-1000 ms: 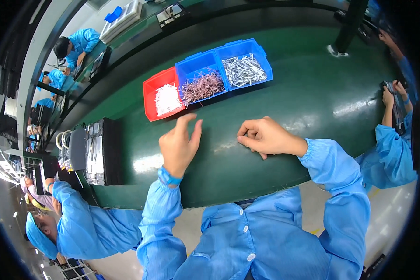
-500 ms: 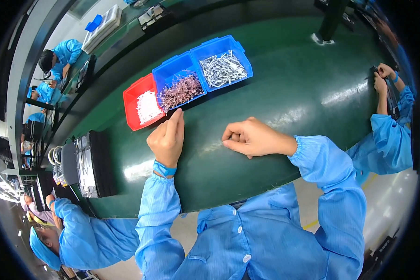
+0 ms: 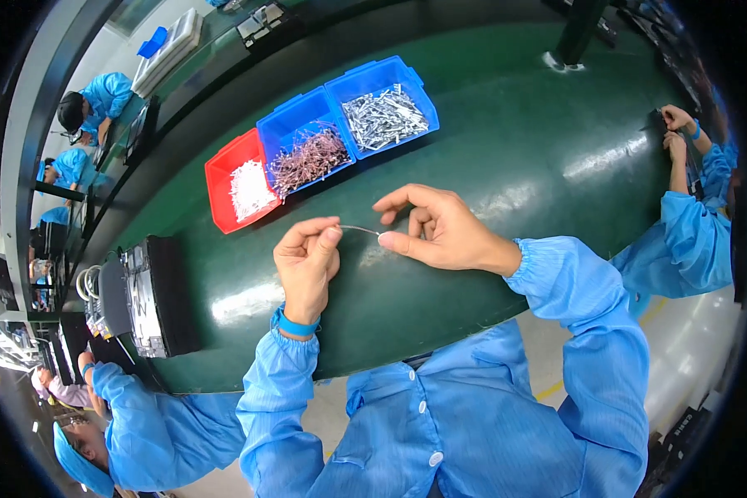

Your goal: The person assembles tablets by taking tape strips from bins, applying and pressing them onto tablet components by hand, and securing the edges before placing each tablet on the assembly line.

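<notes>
Between the thumb and index finger of my left hand point(image 3: 309, 257) is one end of a thin, slightly curved wire point(image 3: 358, 228). The wire's other end reaches the thumb tip of my right hand point(image 3: 444, 228), whose index finger is lifted away from the thumb. Both hands are above the green table point(image 3: 390, 307). Beyond them stand three joined bins: a red bin point(image 3: 218, 187) with small white pieces, a blue bin point(image 3: 284, 124) with thin reddish-brown wires, and another blue bin point(image 3: 382, 75) with slim silvery metal pieces.
A stack of black, flat items point(image 3: 162, 295) stands on the table at the left. A dark post point(image 3: 585, 33) rises from the table at the far right. Co-workers in blue sit to the left point(image 3: 166, 432) and right point(image 3: 676, 241).
My left hand has drawn back from the bins, and the wire now shows in its pinch. My right hand's fingers have spread beside the wire's free end. The view has shifted slightly.
</notes>
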Demonstrator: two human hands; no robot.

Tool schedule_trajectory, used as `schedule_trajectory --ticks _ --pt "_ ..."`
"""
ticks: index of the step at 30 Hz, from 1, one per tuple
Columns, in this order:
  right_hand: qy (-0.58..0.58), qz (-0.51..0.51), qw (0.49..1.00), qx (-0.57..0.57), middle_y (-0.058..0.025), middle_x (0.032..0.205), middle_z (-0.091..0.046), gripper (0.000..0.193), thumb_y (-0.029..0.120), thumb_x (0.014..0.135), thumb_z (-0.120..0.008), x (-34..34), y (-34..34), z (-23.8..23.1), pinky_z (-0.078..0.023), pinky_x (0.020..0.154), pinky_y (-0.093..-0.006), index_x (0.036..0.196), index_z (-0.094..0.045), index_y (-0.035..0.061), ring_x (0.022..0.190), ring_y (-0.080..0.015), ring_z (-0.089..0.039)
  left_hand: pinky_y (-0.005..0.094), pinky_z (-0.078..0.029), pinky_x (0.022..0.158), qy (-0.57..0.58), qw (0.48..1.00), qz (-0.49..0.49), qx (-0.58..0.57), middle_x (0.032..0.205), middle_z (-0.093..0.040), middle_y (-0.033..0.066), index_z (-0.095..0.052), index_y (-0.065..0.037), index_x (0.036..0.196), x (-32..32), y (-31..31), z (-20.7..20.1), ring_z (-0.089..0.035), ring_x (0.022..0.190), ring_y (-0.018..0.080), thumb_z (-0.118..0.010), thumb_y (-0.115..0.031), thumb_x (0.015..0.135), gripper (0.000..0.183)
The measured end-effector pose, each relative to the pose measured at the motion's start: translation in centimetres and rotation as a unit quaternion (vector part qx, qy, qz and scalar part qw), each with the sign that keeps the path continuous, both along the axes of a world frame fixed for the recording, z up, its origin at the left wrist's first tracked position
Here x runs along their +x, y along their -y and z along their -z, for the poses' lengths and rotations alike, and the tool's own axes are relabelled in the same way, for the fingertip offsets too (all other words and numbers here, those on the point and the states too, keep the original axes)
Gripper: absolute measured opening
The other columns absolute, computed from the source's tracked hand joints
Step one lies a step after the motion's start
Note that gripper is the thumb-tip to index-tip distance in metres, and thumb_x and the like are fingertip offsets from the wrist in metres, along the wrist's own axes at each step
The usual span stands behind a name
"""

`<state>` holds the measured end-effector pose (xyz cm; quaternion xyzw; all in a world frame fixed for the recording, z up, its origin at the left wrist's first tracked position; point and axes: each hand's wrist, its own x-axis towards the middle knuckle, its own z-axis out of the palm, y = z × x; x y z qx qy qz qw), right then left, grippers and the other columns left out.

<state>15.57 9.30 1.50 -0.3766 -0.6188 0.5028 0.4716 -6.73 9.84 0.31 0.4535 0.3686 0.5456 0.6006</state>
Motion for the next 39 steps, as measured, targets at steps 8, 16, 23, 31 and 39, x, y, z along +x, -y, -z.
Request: schedule_trajectory --ticks 8,16,23,31,39 --pt "0.036 -0.023 0.997 0.066 -0.0058 0.082 -0.069 0.018 0.012 0.083 -0.073 -0.3 0.4 0.5 -0.041 0.046 -0.0224 0.096 -0.068 0.0015 0.049 -0.0064 -0.053 0.0174 -0.04 0.051 -0.091 0.995 0.031 -0.007 0.077 -0.069 0.0038 -0.071 0.003 0.097 0.9 1.2 -0.2 -0.054 0.059 0.0034 -0.071 0.002 0.085 0.013" --pt "0.035 0.012 0.99 0.138 -0.0026 0.076 -0.063 0.007 0.005 0.08 -0.071 -0.5 0.7 0.7 -0.04 0.044 -0.0239 0.087 -0.068 0.0038 0.05 -0.0069 -0.052 0.0254 -0.055 0.081 -0.126 0.991 0.032 0.025 0.096 -0.072 0.0146 -0.071 0.004 0.097 1.3 1.6 -0.1 -0.069 0.088 0.0161 -0.071 0.005 0.083 0.013" --pt "0.031 0.015 0.99 0.137 -0.0028 0.077 -0.063 0.006 0.005 0.08 -0.071 -0.4 0.8 0.7 -0.041 0.044 -0.0226 0.085 -0.067 0.0037 0.052 -0.0068 -0.053 0.0264 -0.056 0.082 -0.163 0.985 0.031 0.037 0.097 -0.072 0.0155 -0.071 0.004 0.095 1.8 1.9 -0.4 -0.069 0.089 0.0173 -0.071 0.005 0.083 0.012" --pt "0.019 0.031 0.989 0.14 -0.0028 0.078 -0.064 0.008 -0.003 0.08 -0.07 -0.6 0.9 0.9 -0.041 0.046 -0.02 0.086 -0.067 0.0018 0.056 -0.0038 -0.054 0.0179 -0.029 0.05 -0.132 0.991 0.023 0.001 0.062 -0.05 -0.0083 -0.07 0.001 0.106 2.1 2.1 -0.2 -0.04 0.056 -0.0007 -0.074 -0.002 0.084 0.022" --pt "0.035 0.029 0.989 0.143 -0.0034 0.078 -0.065 0.007 -0.002 0.08 -0.071 -0.6 0.9 0.6 -0.039 0.045 -0.02 0.086 -0.068 0.0011 0.055 -0.0038 -0.054 0.0168 -0.031 0.048 -0.093 0.995 0.018 -0.01 0.072 -0.064 -0.002 -0.072 0.001 0.101 2.2 2.2 -0.2 -0.044 0.056 -0.0004 -0.071 -0.001 0.087 0.014"
